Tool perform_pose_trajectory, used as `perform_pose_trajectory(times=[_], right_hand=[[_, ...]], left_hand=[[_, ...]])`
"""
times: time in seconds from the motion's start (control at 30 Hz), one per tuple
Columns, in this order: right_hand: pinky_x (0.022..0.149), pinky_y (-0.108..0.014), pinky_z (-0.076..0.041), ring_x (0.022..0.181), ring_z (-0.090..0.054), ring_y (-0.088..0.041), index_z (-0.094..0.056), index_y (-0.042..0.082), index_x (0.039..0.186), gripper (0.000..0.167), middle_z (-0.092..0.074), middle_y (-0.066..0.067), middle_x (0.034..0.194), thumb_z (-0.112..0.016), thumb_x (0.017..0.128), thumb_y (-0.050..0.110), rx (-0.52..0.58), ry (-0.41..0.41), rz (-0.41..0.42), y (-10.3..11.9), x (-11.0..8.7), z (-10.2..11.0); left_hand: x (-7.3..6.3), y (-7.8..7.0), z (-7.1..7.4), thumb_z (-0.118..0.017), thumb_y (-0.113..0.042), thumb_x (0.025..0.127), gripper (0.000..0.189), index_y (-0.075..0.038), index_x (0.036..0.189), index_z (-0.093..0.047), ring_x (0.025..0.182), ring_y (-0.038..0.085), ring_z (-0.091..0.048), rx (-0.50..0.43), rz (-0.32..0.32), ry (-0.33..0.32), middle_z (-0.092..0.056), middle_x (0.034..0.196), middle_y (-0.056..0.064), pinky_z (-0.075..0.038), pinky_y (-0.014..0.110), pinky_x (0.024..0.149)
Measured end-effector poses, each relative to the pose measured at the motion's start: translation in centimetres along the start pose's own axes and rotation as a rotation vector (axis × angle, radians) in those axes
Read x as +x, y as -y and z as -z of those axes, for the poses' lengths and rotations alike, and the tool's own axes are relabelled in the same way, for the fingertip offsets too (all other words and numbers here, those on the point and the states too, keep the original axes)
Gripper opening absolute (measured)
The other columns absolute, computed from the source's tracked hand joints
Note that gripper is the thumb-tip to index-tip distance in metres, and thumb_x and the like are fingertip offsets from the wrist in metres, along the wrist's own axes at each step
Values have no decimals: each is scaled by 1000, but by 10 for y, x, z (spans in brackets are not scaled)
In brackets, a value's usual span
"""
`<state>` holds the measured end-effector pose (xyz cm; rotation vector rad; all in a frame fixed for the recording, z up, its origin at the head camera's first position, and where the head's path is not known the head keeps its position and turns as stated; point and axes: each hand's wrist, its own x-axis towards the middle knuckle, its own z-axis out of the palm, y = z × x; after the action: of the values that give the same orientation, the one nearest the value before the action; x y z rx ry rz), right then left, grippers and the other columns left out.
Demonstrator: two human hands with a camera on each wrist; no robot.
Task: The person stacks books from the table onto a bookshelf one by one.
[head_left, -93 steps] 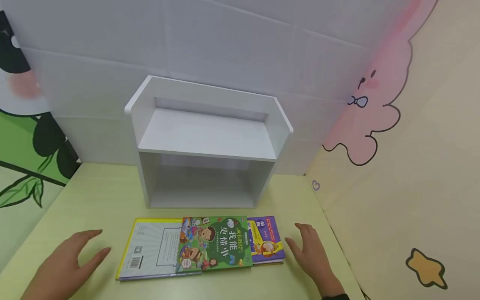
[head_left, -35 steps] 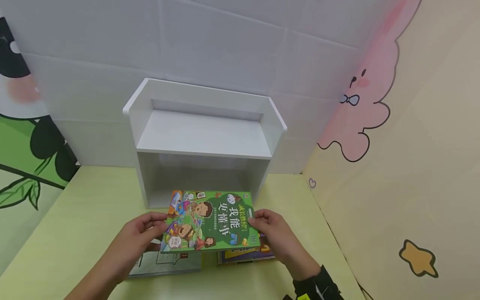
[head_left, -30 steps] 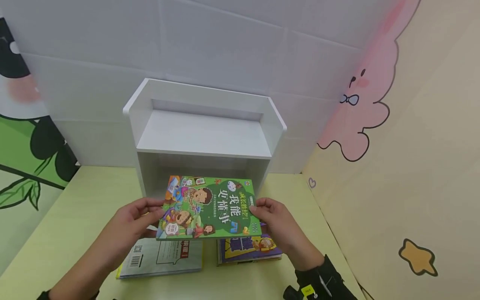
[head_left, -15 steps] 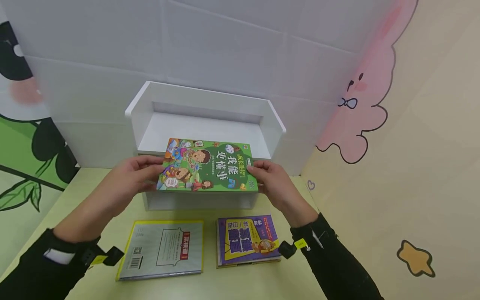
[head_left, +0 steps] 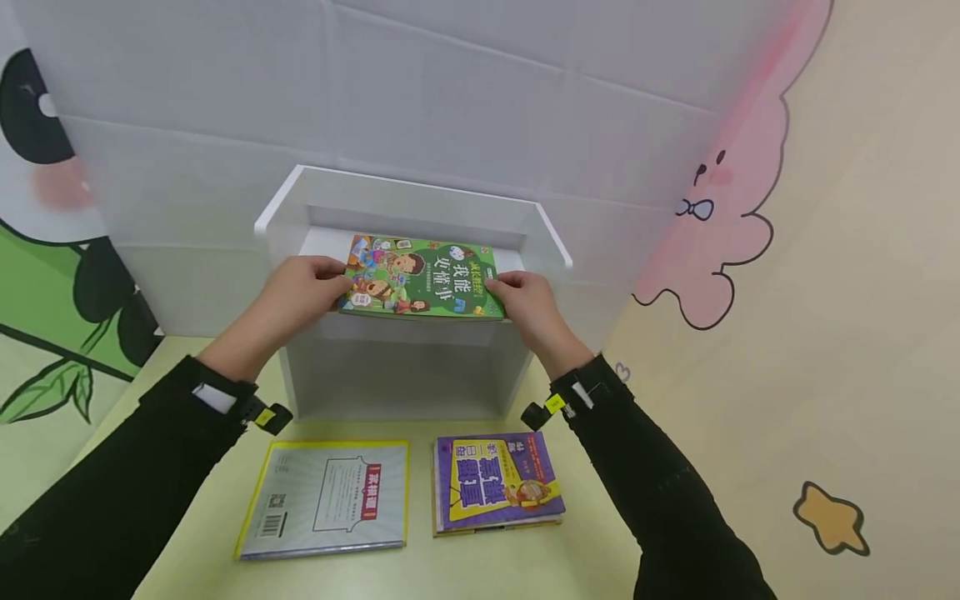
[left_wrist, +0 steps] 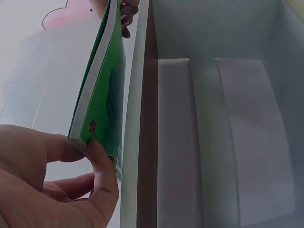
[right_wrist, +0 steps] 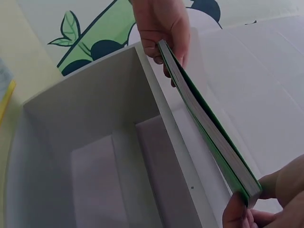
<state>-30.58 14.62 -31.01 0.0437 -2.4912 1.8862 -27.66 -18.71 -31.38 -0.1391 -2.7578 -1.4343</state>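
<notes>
A green picture book with cartoon children lies flat, cover up, between my two hands at the upper shelf of a white bookshelf. My left hand pinches its left end, thumb on the cover and fingers beneath. At the right end my right hand pinches it the same way. Both wrist views show the book held at its two ends, close over the edge of the upper board, its page edges facing those cameras.
On the pale yellow table before the bookshelf lie a grey-white book with a yellow edge and, to its right, a purple book on top of another. A wall with cartoon drawings stands at the right.
Both hands reached in, took the green book from on top of the other books, raised it and carried it forward to the upper shelf. The books left on the table are now uncovered.
</notes>
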Motion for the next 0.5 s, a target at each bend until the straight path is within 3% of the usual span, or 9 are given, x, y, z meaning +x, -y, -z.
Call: perform_pose_trajectory(times=[0.17,0.5], right_hand=[[76,-25,-53,93,-65,-15,-73,-1,135,36,-70,-13,126,-73,109,24,-102,-32,16,-2,13,-3],[86,-33,-54,107,-64,-20,-73,1,138,41,-71,-10,129,-72,110,31,-378,-44,58,-5,27,-10]], left_hand=[[10,-5,-3,-59,-31,109,58,10,150,-58,119,38,-58,79,0,-34,-63,142,28,-50,46,90],[19,0,-12,-60,-31,109,59,13,149,-54,116,40,-56,202,-4,-17,-61,136,28,-52,52,92]])
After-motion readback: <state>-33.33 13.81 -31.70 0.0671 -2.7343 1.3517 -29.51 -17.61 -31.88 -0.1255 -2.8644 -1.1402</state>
